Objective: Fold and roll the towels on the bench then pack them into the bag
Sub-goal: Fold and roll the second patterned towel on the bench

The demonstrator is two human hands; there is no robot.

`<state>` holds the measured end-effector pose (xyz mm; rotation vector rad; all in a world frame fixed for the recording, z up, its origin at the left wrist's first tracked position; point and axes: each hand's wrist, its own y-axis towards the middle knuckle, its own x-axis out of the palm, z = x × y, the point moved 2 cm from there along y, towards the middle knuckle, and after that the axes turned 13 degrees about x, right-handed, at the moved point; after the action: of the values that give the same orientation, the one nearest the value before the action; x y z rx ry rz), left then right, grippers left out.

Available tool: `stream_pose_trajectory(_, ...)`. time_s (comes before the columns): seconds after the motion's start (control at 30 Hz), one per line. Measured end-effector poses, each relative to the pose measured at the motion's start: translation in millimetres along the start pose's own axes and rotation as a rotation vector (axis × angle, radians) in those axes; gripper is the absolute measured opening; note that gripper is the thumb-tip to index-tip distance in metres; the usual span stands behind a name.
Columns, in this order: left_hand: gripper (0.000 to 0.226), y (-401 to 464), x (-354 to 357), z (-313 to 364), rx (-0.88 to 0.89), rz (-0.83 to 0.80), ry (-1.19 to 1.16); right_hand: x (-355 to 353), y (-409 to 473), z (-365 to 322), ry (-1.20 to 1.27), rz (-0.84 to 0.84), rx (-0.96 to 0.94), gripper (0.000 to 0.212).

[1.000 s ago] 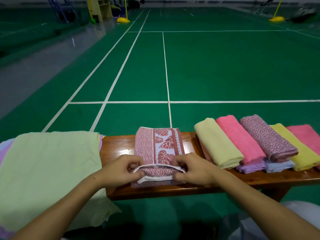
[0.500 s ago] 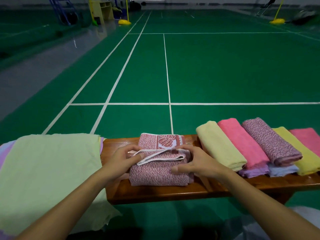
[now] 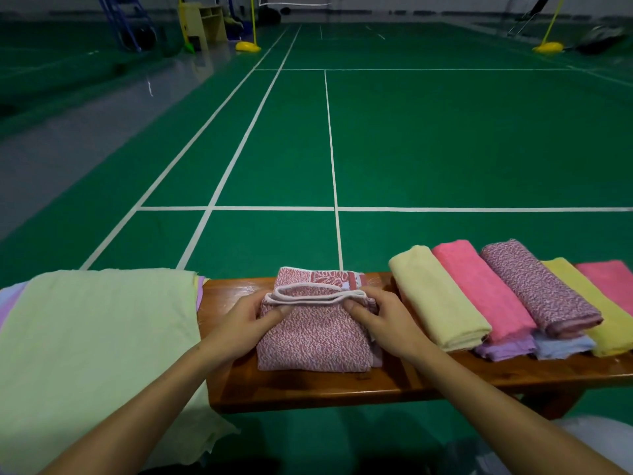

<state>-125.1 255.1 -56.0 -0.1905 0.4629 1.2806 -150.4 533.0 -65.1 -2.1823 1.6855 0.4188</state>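
A red-and-white patterned towel (image 3: 313, 341) lies on the wooden bench (image 3: 394, 385), partly rolled from the near end; its white-edged roll sits near the far end. My left hand (image 3: 245, 320) grips the roll's left end and my right hand (image 3: 375, 318) grips its right end. To the right lie several rolled towels: pale yellow (image 3: 436, 299), pink (image 3: 483, 286), patterned maroon (image 3: 537, 286), yellow (image 3: 596, 310) and another pink (image 3: 613, 279), on lilac and blue ones. No bag is clearly in view.
A stack of flat towels with a light green one (image 3: 89, 354) on top covers the bench's left end and hangs over its front. Beyond the bench is a green court floor (image 3: 411, 138) with white lines. A pale object (image 3: 596, 437) sits at the bottom right.
Both hands have moved the roll away from me along the patterned towel. The roll has grown thicker and only a short strip of the leaf-patterned end remains flat.
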Motion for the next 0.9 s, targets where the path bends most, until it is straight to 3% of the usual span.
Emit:
stream_pose_trajectory(0.27, 0.038, 1, 3, -5, -0.143, -0.161, 0.018, 5, 12, 3, -0.077, 0.011, 0.053, 0.022)
stream_pose_trajectory(0.43, 0.052, 10, 0, -12, -0.076, 0.058, 0.183, 10, 20, -5, -0.204, 0.055, 0.074, 0.027)
stream_pose_trajectory(0.57, 0.031, 18, 0, -15, -0.091, 0.190, 0.236, 17, 31, -12, -0.238, 0.112, 0.100, 0.026)
stream_pose_trajectory(0.67, 0.036, 21, 3, -21, -0.115, 0.238, 0.324, 22, 41, -9, -0.253, 0.136, 0.182, 0.037)
stream_pose_trajectory(0.8, 0.046, 19, 4, -25, -0.171, 0.250, 0.699, 29, 48, -1, -0.306, 0.211, 0.231, 0.045)
stream_pose_trajectory(0.9, 0.047, 19, 5, -25, -0.176, 0.259, 0.778, 28, 49, -1, -0.354, 0.234, 0.233, 0.050)
